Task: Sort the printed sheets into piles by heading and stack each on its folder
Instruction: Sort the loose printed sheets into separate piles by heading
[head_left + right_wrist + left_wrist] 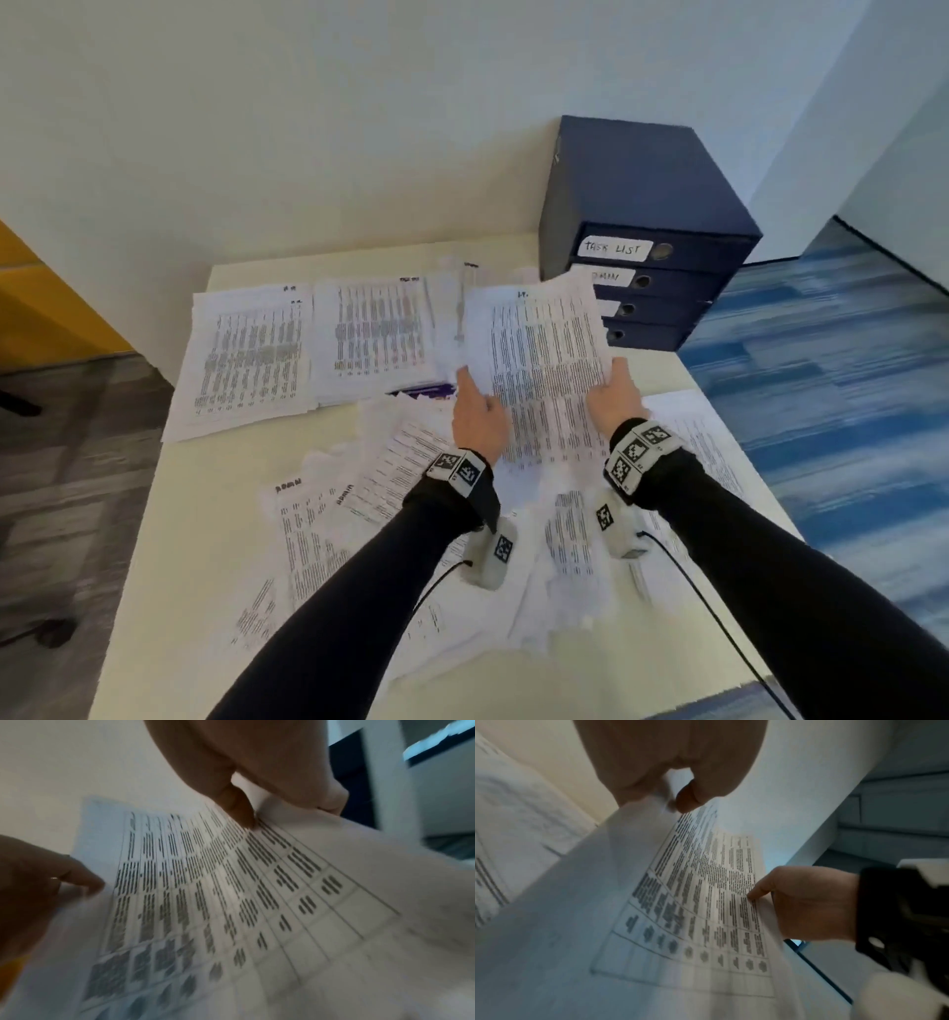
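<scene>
Paper sheet [544,360] pinched at both side edges – left hand [477,411], right hand [616,398] – recommend reading heading, then squaring it onto the matching far-edge pile [375,339].

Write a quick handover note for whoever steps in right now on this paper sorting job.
Left hand and right hand each pinch a side edge of one printed sheet, held up above the table.
Done: two sorted piles, far left pile and middle pile, the latter on a purple folder.
Left: place the held sheet; sort the loose sheets near you. Its heading is too blurred to read.
</scene>
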Demonstrator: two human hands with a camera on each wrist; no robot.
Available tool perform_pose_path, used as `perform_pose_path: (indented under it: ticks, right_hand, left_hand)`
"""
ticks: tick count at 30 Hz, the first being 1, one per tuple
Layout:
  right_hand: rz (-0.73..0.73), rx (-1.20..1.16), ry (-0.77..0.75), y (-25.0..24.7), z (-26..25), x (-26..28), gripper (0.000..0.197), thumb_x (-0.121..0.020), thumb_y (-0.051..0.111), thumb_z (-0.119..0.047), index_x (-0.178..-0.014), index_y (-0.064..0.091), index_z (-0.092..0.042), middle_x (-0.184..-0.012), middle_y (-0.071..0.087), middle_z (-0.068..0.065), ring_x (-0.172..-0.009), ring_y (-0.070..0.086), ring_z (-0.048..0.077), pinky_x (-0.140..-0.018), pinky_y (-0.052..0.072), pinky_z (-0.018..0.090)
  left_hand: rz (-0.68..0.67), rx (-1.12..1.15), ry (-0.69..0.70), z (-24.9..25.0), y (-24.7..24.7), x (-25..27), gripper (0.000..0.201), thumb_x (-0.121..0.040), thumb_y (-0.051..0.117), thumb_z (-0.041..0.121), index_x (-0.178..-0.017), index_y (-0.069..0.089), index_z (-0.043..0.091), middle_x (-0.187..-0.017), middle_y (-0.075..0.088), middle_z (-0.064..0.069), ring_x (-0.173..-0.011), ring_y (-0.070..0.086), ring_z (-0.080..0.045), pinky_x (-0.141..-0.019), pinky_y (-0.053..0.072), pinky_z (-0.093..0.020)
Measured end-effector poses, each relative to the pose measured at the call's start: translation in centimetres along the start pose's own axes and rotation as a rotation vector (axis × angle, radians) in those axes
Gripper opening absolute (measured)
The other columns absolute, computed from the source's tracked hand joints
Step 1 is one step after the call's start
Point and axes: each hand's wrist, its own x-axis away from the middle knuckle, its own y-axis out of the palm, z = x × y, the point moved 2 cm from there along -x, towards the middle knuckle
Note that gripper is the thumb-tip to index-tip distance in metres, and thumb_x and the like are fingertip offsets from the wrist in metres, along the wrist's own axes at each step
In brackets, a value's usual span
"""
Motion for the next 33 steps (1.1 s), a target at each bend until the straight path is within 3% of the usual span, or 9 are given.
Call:
perform_pose_path:
  ticks: [2,5,10,13,15,20,25,29,33]
  right_hand:
    - [-0.051,0.124,0.109,-1.6,4.3,-0.8,0.041,-0.091,0.040,-0.007,-0.130,0.031,-0.009,-0.115,0.053,0.017,-0.107,0.050,0.034,-0.105,0.030,0.054]
    - [-0.032,0.224,0.241,-3.6,10.4,-1.0,0.048,-0.091,0.042,-0.011,-0.137,0.029,-0.006,-0.132,0.047,0.022,-0.123,0.044,0.040,-0.107,0.030,0.054]
    - [0.039,0.299,0.376,-7.0,15.4,-0.8,0.041,-0.090,0.038,-0.014,-0.131,0.034,-0.009,-0.126,0.053,0.019,-0.117,0.050,0.038,-0.104,0.035,0.053]
    - [0.147,0.388,0.399,-7.7,15.1,-1.0,0.043,-0.090,0.037,-0.011,-0.133,0.033,-0.011,-0.135,0.044,0.015,-0.127,0.038,0.035,-0.107,0.024,0.055]
    - [0.212,0.474,0.346,-7.0,13.2,-1.0,0.054,-0.087,0.043,-0.011,-0.139,0.027,-0.016,-0.143,0.034,0.013,-0.132,0.030,0.033,-0.109,0.020,0.056]
    - [-0.068,0.384,0.000,0.8,6.5,0.2,0.040,-0.093,0.046,-0.018,-0.133,0.041,-0.022,-0.138,0.034,0.012,-0.127,0.034,0.031,-0.103,0.032,0.045]
    - [-0.399,0.185,-0.284,11.2,2.2,4.9,0.029,-0.092,0.048,-0.010,-0.120,0.052,-0.013,-0.128,0.037,0.011,-0.096,0.051,0.021,-0.089,0.043,0.028]
    - [-0.449,0.459,-0.338,15.3,2.0,7.1,0.041,-0.092,0.050,-0.020,-0.132,0.042,-0.022,-0.132,0.037,0.008,-0.117,0.044,0.025,-0.098,0.041,0.038]
    - [-0.415,0.592,-0.337,15.9,2.1,7.7,0.045,-0.090,0.049,-0.022,-0.134,0.038,-0.024,-0.133,0.033,0.007,-0.121,0.037,0.024,-0.097,0.039,0.039]
  left_hand:
    - [-0.196,-0.111,-0.081,-1.0,4.0,0.7,0.058,-0.096,0.036,0.004,-0.148,0.009,0.006,-0.086,0.056,-0.015,-0.075,0.056,-0.029,-0.067,0.043,-0.039]
    - [-0.421,-0.185,-0.172,-2.4,8.9,1.9,0.062,-0.093,0.039,0.001,-0.148,0.010,0.008,-0.125,0.051,-0.023,-0.108,0.055,-0.041,-0.086,0.047,-0.044]
    - [-0.597,-0.114,-0.269,-4.2,13.7,2.3,0.051,-0.088,0.049,0.003,-0.133,0.029,0.016,-0.122,0.054,-0.022,-0.103,0.058,-0.040,-0.084,0.053,-0.047]
    - [-0.530,-0.172,-0.187,-3.1,12.7,2.3,0.048,-0.092,0.046,0.007,-0.137,0.031,0.015,-0.103,0.058,-0.009,-0.085,0.058,-0.028,-0.070,0.047,-0.033]
    - [-0.433,-0.204,-0.072,-2.6,10.5,2.1,0.038,-0.095,0.043,0.012,-0.132,0.040,0.014,-0.098,0.059,-0.006,-0.082,0.058,-0.025,-0.073,0.049,-0.032]
    - [-0.147,-0.305,0.022,-4.9,2.0,0.8,0.021,-0.094,0.044,0.012,-0.112,0.055,0.014,-0.098,0.060,-0.006,-0.083,0.058,-0.024,-0.074,0.046,-0.030]
    - [0.152,-0.612,-0.195,-10.0,-7.9,1.0,0.026,-0.090,0.046,0.015,-0.116,0.046,0.019,-0.119,0.048,-0.005,-0.110,0.046,-0.026,-0.093,0.039,-0.040]
    - [0.196,-0.649,-0.450,-13.8,-13.0,3.0,0.047,-0.085,0.053,0.020,-0.128,0.035,0.016,-0.130,0.036,-0.010,-0.120,0.038,-0.031,-0.099,0.034,-0.043]
    - [0.110,-0.463,-0.448,-15.6,-14.8,4.1,0.046,-0.086,0.057,0.021,-0.129,0.040,0.015,-0.123,0.051,-0.010,-0.104,0.052,-0.025,-0.088,0.045,-0.035]
